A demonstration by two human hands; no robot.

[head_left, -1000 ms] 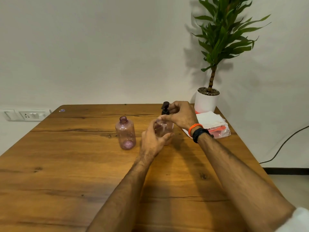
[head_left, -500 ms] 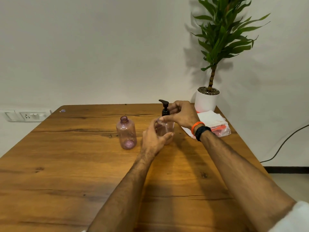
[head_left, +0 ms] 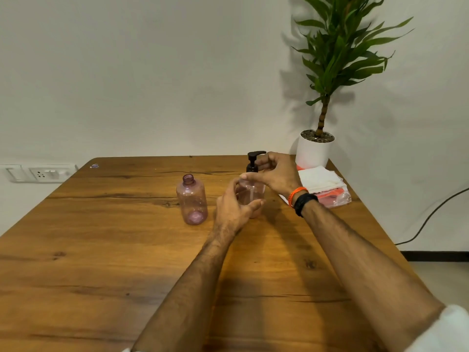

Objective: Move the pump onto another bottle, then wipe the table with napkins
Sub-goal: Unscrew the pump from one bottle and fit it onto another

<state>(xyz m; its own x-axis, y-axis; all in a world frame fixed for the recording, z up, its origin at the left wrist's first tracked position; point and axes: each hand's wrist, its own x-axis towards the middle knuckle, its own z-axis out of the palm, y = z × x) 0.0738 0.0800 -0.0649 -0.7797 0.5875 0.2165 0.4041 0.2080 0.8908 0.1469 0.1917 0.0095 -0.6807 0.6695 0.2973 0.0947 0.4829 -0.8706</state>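
— White wall behind, wide wooden table (head_left: 101, 262) in front of us. What's on it?

— Two clear pink plastic bottles. The open-necked pink bottle (head_left: 192, 199) stands upright, left of the hands and apart from them. The second pink bottle (head_left: 250, 193) has the black pump dispenser (head_left: 253, 162) sitting in its neck.

— And the hands?

— The left hand (head_left: 234, 207) is curled round the body of the pump bottle, thumb in front. The right hand (head_left: 275, 174) is up at the pump's collar, fingers bent around it, thumb stretched across the bottle's shoulder. Orange and black bands on that wrist.

— Napkins?

— A stack of white paper napkins (head_left: 321, 177) lies at the right edge, on a clear wrapper with orange print, just before a white pot with a green leafy plant (head_left: 314, 151).

— Anything else?

— A white wall socket panel (head_left: 38, 173) at the left.
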